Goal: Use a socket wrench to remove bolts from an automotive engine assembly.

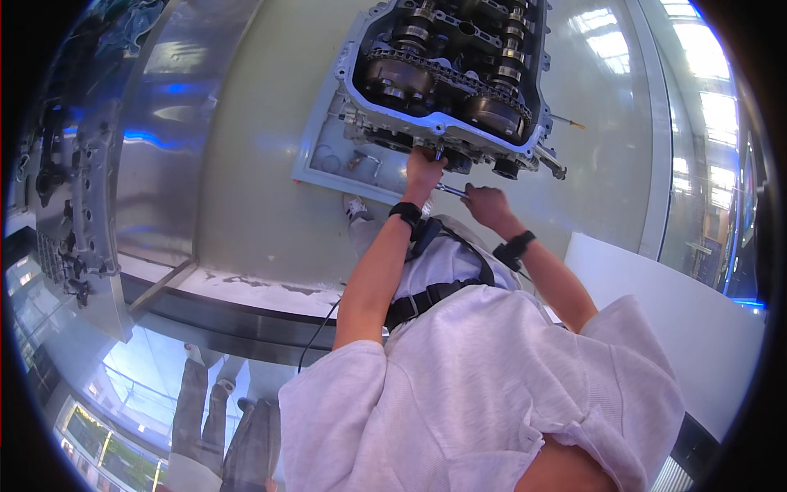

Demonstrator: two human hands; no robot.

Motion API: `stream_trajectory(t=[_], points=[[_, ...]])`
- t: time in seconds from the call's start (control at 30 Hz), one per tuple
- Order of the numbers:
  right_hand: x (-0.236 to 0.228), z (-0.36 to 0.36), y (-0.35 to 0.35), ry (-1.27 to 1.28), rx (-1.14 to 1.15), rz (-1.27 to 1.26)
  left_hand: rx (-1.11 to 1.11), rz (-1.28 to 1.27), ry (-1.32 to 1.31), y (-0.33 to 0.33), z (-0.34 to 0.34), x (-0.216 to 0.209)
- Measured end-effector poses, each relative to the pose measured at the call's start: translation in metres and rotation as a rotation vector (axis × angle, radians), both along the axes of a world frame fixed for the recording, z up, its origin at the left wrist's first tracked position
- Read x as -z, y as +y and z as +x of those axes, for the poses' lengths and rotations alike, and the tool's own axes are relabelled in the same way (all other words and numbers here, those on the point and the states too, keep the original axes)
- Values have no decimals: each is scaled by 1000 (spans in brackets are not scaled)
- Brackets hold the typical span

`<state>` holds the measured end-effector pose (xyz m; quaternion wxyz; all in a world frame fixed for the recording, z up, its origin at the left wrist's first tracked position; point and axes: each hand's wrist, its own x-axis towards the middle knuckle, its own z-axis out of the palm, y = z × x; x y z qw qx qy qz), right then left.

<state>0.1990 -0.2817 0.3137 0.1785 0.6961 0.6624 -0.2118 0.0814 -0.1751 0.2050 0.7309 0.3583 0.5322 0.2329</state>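
An engine [439, 127] with its top uncovered stands in front of me, its chain [451, 75], sprockets [399, 79] and camshaft lobes showing. My left hand [422, 172] is closed at the engine's near face. Beside its fingertips a short metal shaft [440, 153] stands out; what the fingers grip is mostly hidden. To the right and slightly nearer, my right hand [489, 205] is wrapped around the end of a shiny ratchet wrench [451, 190]. The wrench's other end reaches toward the underside of my left hand.
Below the engine, a pale-framed tray [307, 168] holds loose small parts [365, 161]. A thin rod with a yellow tip [577, 125] sticks out at the engine's right. Metal panels [164, 139] and another engine part [90, 193] stand left. Other people's legs [201, 402] show lower left.
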Motion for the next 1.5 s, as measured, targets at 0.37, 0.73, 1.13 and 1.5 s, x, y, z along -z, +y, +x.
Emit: stream_trajectory(t=[0.37,0.73,1.13,1.5], points=[[-63,-18,25,-38,-74,-101,61,134,106,5,5,26],[30,1,-3,12,73,1,109,166,-71,5,-5,10],[-57,-8,11,-32,171,88,625,113,-218,7,-35,-11],[49,2,-12,320,276,226,699,568,469,15,-22,-21]])
